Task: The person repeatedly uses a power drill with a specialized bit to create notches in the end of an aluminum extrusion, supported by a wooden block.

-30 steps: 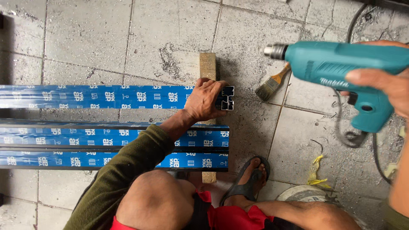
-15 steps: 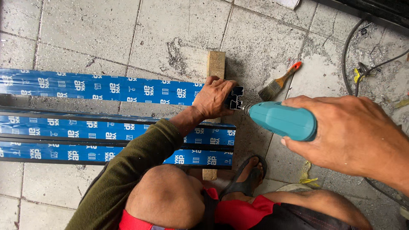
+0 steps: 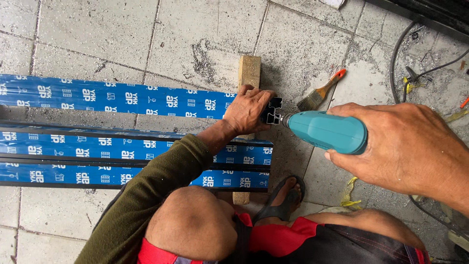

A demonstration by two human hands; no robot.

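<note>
My left hand point(image 3: 251, 110) is clamped on the end of the top blue-wrapped metal bar point(image 3: 117, 99), right where it lies across the wooden block point(image 3: 249, 70) on the floor. My right hand point(image 3: 405, 146) is closed around the teal drill point(image 3: 325, 130), whose tip touches the bar's open end just right of my left fingers. Two more wrapped bars point(image 3: 97, 159) lie nearer me than the block's far end. A paintbrush point(image 3: 320, 93) rests right of the block.

Left hand point(image 3: 251, 110) is reaching forward, fingers curled in a closed grip; right hand point(image 3: 400, 146) is wrapping closed, wrist extended leftward.
</note>
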